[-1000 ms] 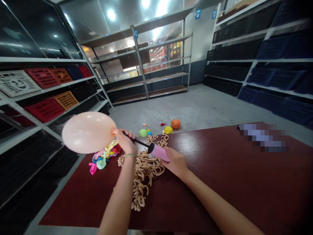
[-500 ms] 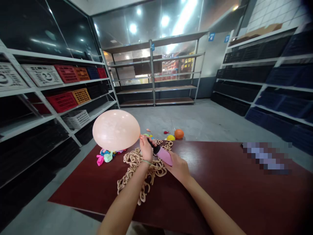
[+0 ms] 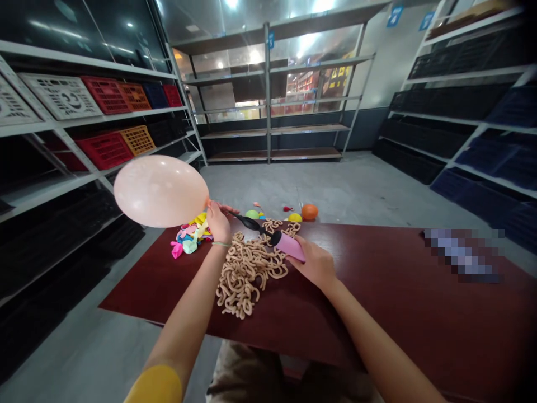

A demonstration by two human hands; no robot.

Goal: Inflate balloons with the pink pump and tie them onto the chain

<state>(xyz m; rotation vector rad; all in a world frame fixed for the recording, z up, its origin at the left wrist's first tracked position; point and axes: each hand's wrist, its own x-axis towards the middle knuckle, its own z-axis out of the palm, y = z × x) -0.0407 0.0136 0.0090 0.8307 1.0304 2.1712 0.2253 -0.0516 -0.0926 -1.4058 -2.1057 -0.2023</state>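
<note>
A large, inflated peach balloon (image 3: 161,191) floats out to the left, its neck pinched by my left hand (image 3: 220,221). My right hand (image 3: 315,262) is wrapped around a balloon pump (image 3: 290,246) with a pink barrel and a black nozzle end. The nozzle points toward my left hand and stands apart from the balloon's neck. Under and between my hands lies a tangled heap of tan, cord-like loops (image 3: 245,271). Just below my left hand is a pile of uninflated balloons (image 3: 191,238) in several colours.
The dark red table (image 3: 377,313) spans the front, with a blurred-out flat object (image 3: 461,254) at its right. Beyond the far edge are an orange balloon (image 3: 310,211), a yellow one (image 3: 295,217) and a green one (image 3: 252,214). Shelves with crates (image 3: 107,95) line the left.
My left hand and the balloon have moved left, away from the pump, and the black nozzle now shows between my hands. The view has tilted down.
</note>
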